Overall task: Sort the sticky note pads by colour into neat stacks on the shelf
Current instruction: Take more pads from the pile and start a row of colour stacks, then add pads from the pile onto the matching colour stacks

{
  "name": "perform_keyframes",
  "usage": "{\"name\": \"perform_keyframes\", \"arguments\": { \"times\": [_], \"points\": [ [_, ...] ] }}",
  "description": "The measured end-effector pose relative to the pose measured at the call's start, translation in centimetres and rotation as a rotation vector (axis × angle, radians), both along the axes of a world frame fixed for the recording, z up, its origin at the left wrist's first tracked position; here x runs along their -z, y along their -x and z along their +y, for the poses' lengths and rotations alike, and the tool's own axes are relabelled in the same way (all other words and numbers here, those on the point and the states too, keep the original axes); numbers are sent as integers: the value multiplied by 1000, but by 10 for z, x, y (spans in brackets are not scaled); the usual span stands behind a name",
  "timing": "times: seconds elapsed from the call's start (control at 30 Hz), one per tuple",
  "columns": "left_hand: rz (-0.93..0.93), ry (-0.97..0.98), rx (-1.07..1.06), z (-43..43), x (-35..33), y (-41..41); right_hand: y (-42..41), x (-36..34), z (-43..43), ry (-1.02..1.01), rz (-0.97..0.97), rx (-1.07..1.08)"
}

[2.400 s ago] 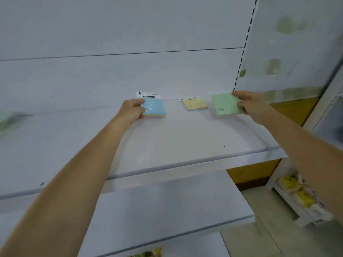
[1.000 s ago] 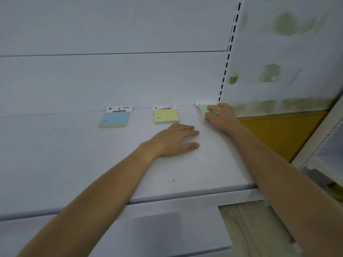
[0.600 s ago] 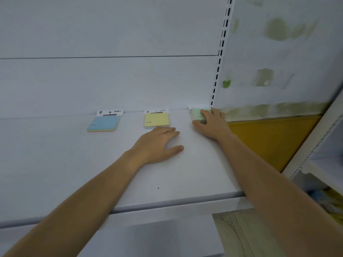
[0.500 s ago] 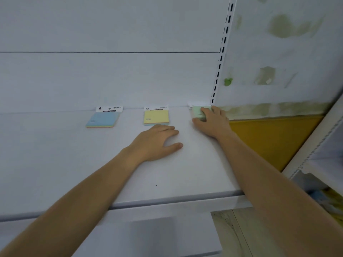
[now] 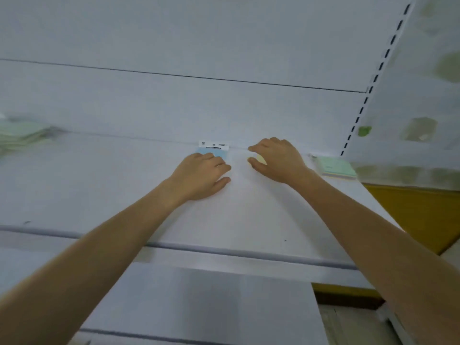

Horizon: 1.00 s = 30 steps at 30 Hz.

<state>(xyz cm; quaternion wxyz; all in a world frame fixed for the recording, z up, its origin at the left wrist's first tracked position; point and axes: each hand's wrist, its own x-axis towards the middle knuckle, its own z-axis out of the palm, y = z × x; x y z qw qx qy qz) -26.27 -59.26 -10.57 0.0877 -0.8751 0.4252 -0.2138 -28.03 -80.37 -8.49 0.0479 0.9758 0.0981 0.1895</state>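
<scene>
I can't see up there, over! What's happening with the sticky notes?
Left hand rests on blue pad. Right hand grips yellow pad. Green pad lies free at right. Loose pile far left, blurred. Over.

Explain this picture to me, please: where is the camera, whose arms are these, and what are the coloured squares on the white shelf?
No machine here: these are a person's two bare arms, seen from a wide-angle camera worn on the head, looking forward and down. That is why the arms enter from the bottom. The white shelf carries sticky note pads at its back. The left hand rests on the blue pad, whose white label card shows just behind the hand. The right hand arches over the yellow pad, thumb and fingers seemingly pinching its edges; only a sliver shows. The green pad lies untouched to the right. A blurred pale green pile sits at the far left.
</scene>
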Motion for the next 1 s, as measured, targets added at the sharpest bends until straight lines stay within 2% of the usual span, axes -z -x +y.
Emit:
{"name": "perform_keyframes", "arguments": {
  "times": [0.1,0.3,0.43,0.67,0.8,0.93,1.0],
  "points": [
    [-67,-10,-117,87,-4,-9,-12,-10,77,27,26,-83],
    [14,-4,-404,239,-28,-15,-29,-12,223,9,100,-168],
    [27,105,-508,315,-39,-23,-44,-10,307,-95,171,-228],
    [60,245,-708,415,-46,-58,-92,-6,416,-263,189,-348],
    [72,283,-787,458,-46,-83,-138,-4,454,-434,242,-327],
    [91,264,-857,494,-45,-107,-183,-8,484,-610,276,-218],
    [106,263,-891,511,-44,-118,-200,-9,498,-625,304,-150]
  ]
}}
